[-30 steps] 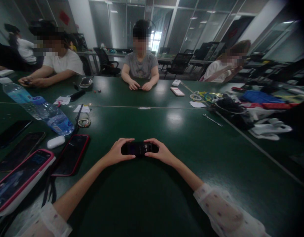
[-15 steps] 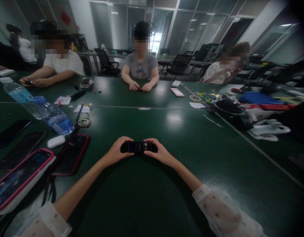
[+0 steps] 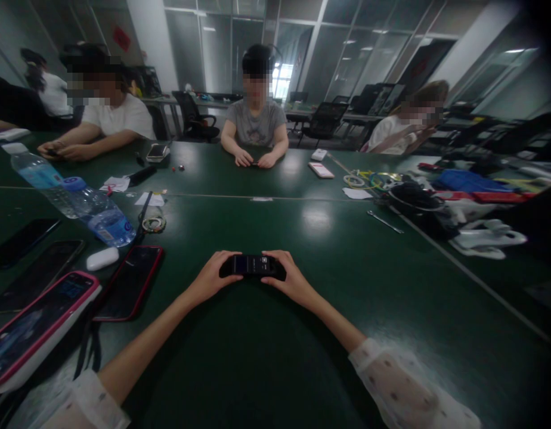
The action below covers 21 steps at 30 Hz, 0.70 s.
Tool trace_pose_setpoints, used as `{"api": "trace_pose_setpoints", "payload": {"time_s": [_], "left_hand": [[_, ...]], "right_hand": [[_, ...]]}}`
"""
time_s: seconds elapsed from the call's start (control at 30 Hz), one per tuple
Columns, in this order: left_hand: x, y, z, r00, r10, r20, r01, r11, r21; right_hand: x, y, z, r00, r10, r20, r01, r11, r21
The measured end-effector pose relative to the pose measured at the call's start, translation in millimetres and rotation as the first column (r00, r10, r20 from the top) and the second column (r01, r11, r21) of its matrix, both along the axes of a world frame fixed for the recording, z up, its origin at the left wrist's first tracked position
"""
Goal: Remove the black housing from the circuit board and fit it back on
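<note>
A small black device with a lit screen (image 3: 252,264) lies sideways between my two hands, at or just above the green tabletop (image 3: 257,345). My left hand (image 3: 211,275) grips its left end, thumb at the near edge and fingers at the far edge. Its right end is held the same way by my right hand (image 3: 293,279). White marks show on the right part of the screen, too small to read. Left of my left hand lies a phone in a red case (image 3: 131,283).
Two water bottles (image 3: 99,208), a white earbud case (image 3: 102,258) and a pink-edged phone (image 3: 38,328) are at my left. A wrench (image 3: 385,221) and a heap of cables and tools (image 3: 418,193) lie to the right. A person in grey (image 3: 256,125) sits opposite, others to either side.
The view has tilted up very slightly, so everything sits a little lower. Both hands keep hold of the device in nearly the same place.
</note>
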State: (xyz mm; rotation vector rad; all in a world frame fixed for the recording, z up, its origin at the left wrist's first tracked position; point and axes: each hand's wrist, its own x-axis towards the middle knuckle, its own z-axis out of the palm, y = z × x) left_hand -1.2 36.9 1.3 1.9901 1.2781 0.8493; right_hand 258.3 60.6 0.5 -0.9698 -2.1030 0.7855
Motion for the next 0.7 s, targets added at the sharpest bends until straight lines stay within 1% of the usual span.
{"api": "trace_pose_setpoints", "payload": {"time_s": [0.13,0.33,0.43,0.5,0.57,0.63,0.7], "left_hand": [[-1.1,-1.3,-1.7,1.0,0.013,-0.011,-0.013,1.0,-0.008],[-2.2,0.8,-10.4,0.998,0.056,0.01,-0.056,0.998,-0.01],[-2.2,1.3,-10.7,0.999,0.055,0.0,-0.055,0.998,-0.012],[-2.2,1.3,-9.9,0.999,0.051,-0.008,-0.051,0.999,-0.002],[-2.3,1.4,-9.5,0.999,0.044,-0.011,-0.044,0.999,0.017],[-2.7,1.5,-9.7,0.999,0.035,-0.009,-0.035,0.999,0.025],[-3.1,1.3,-9.7,1.0,0.029,-0.004,-0.029,0.999,0.013]], "right_hand": [[1.0,2.9,-3.0,1.0,-0.008,-0.005,0.008,1.0,0.002],[2.8,5.0,-6.5,0.997,-0.03,-0.077,0.022,0.994,-0.106],[4.5,5.9,-6.8,0.99,-0.039,-0.134,0.02,0.99,-0.137],[8.6,7.5,-6.8,0.979,-0.071,-0.192,0.039,0.985,-0.169],[16.6,10.0,-6.9,0.958,-0.15,-0.244,0.108,0.978,-0.177],[27.9,12.3,-8.2,0.92,-0.289,-0.265,0.265,0.956,-0.123],[40.5,13.0,-11.2,0.864,-0.447,-0.232,0.451,0.892,-0.038]]}}
